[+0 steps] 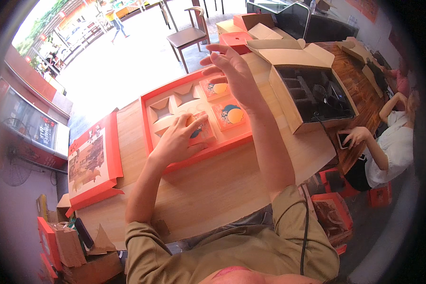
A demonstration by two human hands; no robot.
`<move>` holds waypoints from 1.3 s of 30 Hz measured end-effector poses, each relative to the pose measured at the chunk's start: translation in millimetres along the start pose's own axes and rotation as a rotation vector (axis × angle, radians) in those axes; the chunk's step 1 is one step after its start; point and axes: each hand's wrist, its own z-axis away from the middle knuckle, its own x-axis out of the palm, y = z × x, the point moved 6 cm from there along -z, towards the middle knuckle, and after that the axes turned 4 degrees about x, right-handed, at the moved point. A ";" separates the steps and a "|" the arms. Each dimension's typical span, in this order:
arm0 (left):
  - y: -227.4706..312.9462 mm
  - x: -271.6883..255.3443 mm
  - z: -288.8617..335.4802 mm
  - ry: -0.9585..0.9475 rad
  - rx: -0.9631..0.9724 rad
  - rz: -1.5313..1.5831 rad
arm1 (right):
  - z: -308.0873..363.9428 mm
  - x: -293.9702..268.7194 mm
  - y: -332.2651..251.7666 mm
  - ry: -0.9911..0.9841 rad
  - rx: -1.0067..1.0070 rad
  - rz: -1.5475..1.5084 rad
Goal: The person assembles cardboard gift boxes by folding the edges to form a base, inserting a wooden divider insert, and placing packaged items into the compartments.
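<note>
A red-rimmed gift box (227, 146) lies on the wooden table, its beige insert split into compartments. My left hand (175, 139) is at its near middle, thumb and fingers closed around the sides of a small square printed box (206, 131) sitting in the insert. Two more small boxes of that look, one with a yellow and teal print (229, 115) and one behind it (215, 87), fill compartments on the right. The left-hand compartments (162, 111) show folded card flaps and no box. Raised above the gift box's far right corner, my right hand (234, 78) holds nothing, fingers apart.
The red printed lid (92, 161) rests at the table's left. On the right stands an open cardboard carton (312, 94) with dark foam and a cable. A chair (189, 38) and red stool (235, 41) are beyond. A seated person holds a phone (343, 139) at right.
</note>
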 end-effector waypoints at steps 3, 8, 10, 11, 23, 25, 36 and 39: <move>-1.8 4.2 -0.1 0.005 -0.013 -0.056 | 0.1 1.3 0.8 -0.017 0.005 0.008; -1.1 3.9 -0.9 0.005 -0.018 -0.119 | -0.6 3.2 1.8 -0.039 -0.007 0.018; 1.1 1.2 -2.2 -0.022 -0.015 -0.136 | 0.0 3.1 0.5 -0.034 -0.002 0.044; 2.0 0.3 -2.9 -0.039 -0.014 -0.125 | -0.1 3.2 1.3 -0.041 -0.001 0.040; -5.4 5.9 -2.5 -0.101 0.029 -0.081 | -1.8 13.0 11.8 -0.135 -0.008 0.057; -4.8 7.9 -0.9 -0.067 0.047 -0.071 | -2.9 13.7 13.8 -0.138 -0.022 0.074; -10.9 6.8 -7.3 -0.138 -0.020 0.041 | 0.9 21.0 12.0 -0.192 0.028 0.086; -12.3 6.6 -10.7 -0.145 0.001 0.085 | 0.4 18.6 19.6 -0.216 0.035 0.059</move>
